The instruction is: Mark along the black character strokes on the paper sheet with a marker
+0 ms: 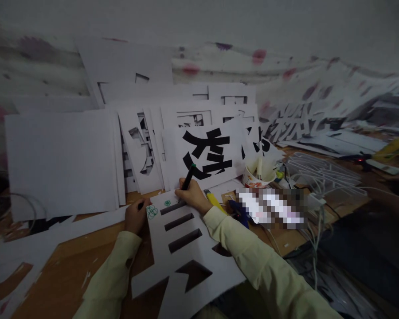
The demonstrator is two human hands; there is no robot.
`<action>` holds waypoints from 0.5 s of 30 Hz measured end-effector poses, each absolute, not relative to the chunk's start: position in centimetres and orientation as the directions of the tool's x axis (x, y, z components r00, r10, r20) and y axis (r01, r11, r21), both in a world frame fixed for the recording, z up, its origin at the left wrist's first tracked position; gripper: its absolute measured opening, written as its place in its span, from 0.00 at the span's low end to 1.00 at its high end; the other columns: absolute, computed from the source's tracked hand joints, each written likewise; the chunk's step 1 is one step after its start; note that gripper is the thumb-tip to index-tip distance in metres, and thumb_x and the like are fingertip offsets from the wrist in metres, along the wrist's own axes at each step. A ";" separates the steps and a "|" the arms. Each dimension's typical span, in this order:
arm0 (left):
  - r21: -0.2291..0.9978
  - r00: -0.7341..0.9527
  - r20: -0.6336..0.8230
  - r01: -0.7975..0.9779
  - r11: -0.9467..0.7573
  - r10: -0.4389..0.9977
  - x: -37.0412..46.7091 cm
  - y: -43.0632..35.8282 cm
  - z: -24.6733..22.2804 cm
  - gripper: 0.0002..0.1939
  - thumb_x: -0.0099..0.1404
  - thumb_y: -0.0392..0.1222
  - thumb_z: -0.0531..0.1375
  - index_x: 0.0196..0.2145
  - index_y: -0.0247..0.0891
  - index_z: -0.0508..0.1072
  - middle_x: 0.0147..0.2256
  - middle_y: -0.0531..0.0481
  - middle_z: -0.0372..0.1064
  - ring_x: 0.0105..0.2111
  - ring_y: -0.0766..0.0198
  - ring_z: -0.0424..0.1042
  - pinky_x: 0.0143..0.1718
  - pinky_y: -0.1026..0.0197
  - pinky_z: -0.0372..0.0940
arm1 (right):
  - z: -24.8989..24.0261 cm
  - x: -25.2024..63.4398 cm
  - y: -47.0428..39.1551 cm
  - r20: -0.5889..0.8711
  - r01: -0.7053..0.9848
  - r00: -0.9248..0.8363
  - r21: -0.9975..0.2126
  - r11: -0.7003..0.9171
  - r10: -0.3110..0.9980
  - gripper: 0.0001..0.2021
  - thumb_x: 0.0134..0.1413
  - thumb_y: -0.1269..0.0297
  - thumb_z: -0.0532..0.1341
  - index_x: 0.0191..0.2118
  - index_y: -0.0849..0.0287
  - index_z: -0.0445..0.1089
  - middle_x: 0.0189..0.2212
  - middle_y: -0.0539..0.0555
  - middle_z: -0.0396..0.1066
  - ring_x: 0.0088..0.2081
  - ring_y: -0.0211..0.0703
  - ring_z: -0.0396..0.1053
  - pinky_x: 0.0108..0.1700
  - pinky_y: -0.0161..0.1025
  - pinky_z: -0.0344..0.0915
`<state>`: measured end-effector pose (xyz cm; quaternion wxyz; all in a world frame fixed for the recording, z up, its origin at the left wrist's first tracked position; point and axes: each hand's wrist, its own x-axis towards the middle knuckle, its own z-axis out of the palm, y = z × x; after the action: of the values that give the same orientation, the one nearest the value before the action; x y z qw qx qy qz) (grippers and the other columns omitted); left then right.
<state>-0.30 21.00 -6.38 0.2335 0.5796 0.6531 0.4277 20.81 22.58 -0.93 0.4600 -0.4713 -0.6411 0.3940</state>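
Observation:
A white board (186, 261) with several cut-out slots lies in front of me, green looping scribbles (152, 212) at its upper left corner. My right hand (193, 196) rests near the board's top edge, its fingers closed around a dark marker (188, 177) with a green end that points up. At the board's left edge is my left hand (136, 215), fingers curled round a small black object, too small to make out. Just behind the marker stands a white sheet (237, 155) with a bold black character on it.
Plain white panels (61, 164) and cut-out boards lean at the back. To the right are a paper bowl (258, 175), a yellow cutter (215, 201), a blue tool (239, 213), cables and clear plastic pieces (322, 170). Brown table (76, 261) shows at left.

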 end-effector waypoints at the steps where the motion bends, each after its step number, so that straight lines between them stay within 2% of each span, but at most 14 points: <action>1: 0.828 -0.222 0.195 0.559 -0.039 0.955 -0.3 21.0 -6.4 0.21 0.53 0.58 0.53 0.22 0.38 0.74 0.25 0.48 0.74 0.30 0.57 0.70 0.33 0.60 0.63 | -1.0 20.8 22.6 0.218 0.244 -0.134 -0.938 0.246 0.967 0.10 0.37 0.68 0.58 0.18 0.56 0.52 0.16 0.41 0.48 0.21 0.32 0.49 0.23 0.33 0.45; 15: 0.832 -0.212 0.180 0.554 -0.034 0.961 -0.6 21.1 -6.8 0.21 0.52 0.58 0.54 0.23 0.38 0.74 0.25 0.48 0.73 0.29 0.57 0.69 0.31 0.60 0.62 | -1.2 20.8 22.7 0.221 0.276 -0.125 -0.929 0.248 0.967 0.10 0.38 0.67 0.58 0.19 0.56 0.52 0.16 0.41 0.49 0.22 0.33 0.50 0.24 0.33 0.46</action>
<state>-0.57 21.15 -6.81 0.2395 0.5803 0.6523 0.4247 20.83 22.67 -1.22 0.4541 -0.4809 -0.6462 0.3808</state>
